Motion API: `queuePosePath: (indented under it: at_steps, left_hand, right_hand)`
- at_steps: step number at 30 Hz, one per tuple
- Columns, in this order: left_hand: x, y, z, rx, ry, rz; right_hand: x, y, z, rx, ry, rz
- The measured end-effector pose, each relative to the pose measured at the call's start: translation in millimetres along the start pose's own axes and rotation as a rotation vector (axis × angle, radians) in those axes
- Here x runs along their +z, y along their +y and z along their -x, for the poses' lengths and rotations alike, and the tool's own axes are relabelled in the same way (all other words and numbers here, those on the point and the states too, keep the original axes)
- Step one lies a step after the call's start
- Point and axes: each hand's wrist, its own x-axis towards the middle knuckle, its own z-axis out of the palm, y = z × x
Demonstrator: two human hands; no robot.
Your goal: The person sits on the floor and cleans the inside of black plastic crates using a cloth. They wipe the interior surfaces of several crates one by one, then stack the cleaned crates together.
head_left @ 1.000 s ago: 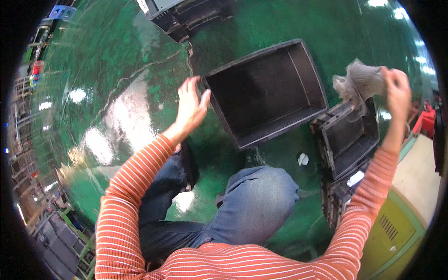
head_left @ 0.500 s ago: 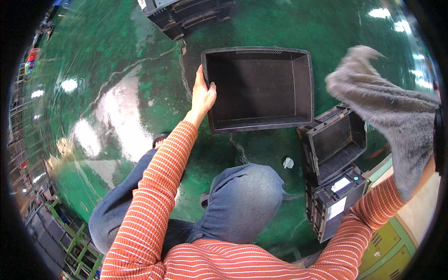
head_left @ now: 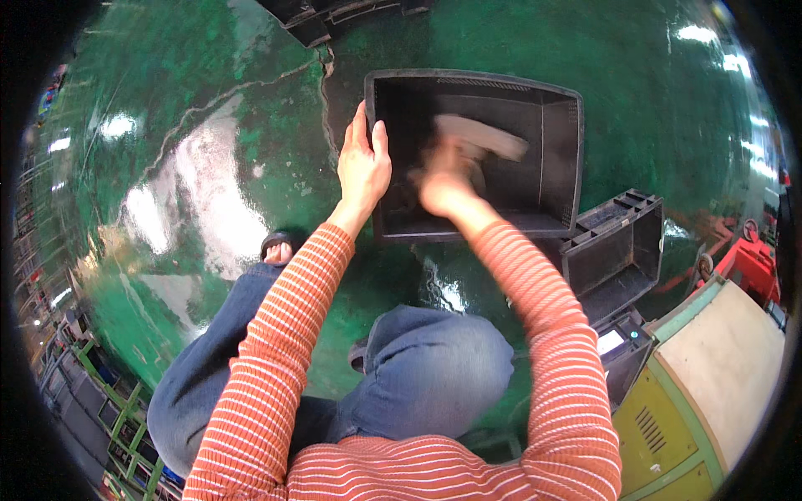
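Observation:
A large black plastic crate (head_left: 558, 159) stands before me with its hollow facing up toward me. My left hand (head_left: 365, 171) grips its left wall, fingers along the outside and thumb by the rim. Inside the crate, my right hand (head_left: 447, 188) is smeared by motion. It is closed on a grey cloth (head_left: 480, 136), which is bunched up and blurred against the dark inner surface. Its fingertips cannot be made out.
Smaller black crates (head_left: 614, 250) are stacked at the right, beside a green-framed cabinet (head_left: 660, 430) with a pale top. Behind it is a red object (head_left: 752, 265). Another black crate (head_left: 313, 29) sits at the far edge. The green floor (head_left: 251, 117) is cracked and shiny.
My right hand has swung the grey cloth from far out on the right into the crate. My left hand stays at the crate's left wall.

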Motion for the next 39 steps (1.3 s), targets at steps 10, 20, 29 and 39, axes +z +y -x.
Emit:
queuePosePath:
  at_steps: [10, 20, 29, 39]
  left_hand:
    - [-0.5, 10.2, -4.3, 0.051, -0.061, 0.02]
    - [2.4, 5.0, -9.5, 0.105, -0.084, -0.014]
    - [6.1, 23.4, -7.3, 0.01, -0.087, -0.071]
    - [8.4, 16.0, -5.1, 0.021, -0.016, -0.051]
  right_hand:
    - [-27.5, 186.7, 9.7, -0.06, 0.512, 0.554]
    - [14.6, 22.0, -55.4, -0.507, 0.564, 0.543]
    - [-84.3, 152.6, -2.1, -0.119, 0.424, 0.951]
    - [-29.9, 131.8, 60.9, -0.349, -0.031, 0.2]
